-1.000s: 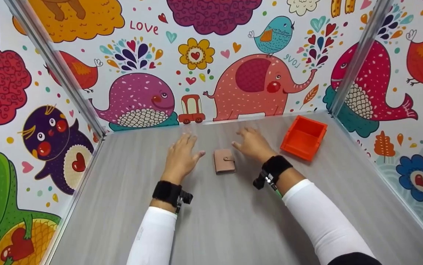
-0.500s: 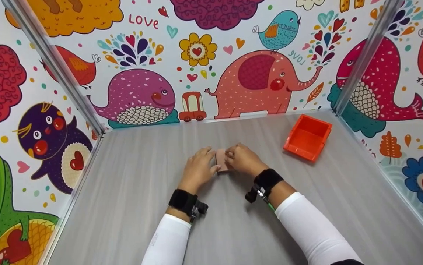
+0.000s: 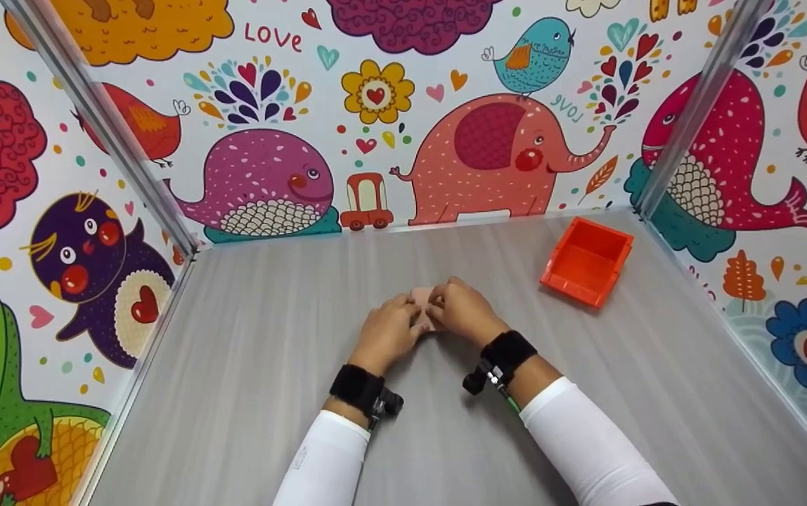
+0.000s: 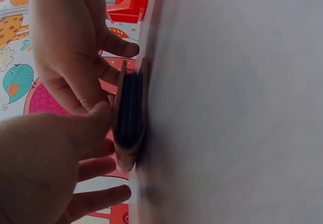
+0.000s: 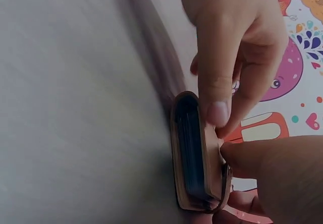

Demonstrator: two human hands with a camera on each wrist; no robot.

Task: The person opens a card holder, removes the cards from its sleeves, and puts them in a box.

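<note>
A small pink card wallet (image 3: 420, 295) lies on the grey tabletop, partly hidden by both hands. My left hand (image 3: 388, 332) is at its left side, with the thumb on the cover and the fingers curled near the spine. On the other side, my right hand (image 3: 468, 313) has curled fingers at the edge with the snap strap (image 5: 226, 183), pinching there. The right wrist view shows dark inner sleeves (image 5: 191, 153) between the wallet's covers. Both covers stand close together in the left wrist view, where the wallet's end (image 4: 132, 108) faces the camera.
An orange-red plastic bin (image 3: 586, 263) stands at the back right of the table (image 3: 270, 316). Walls printed with cartoon animals (image 3: 477, 165) enclose the back and sides, with metal posts at the corners.
Both hands have come inward and down from either side of the wallet onto it. Over the last half second, the left hand has shifted slightly right and closed in on its left side.
</note>
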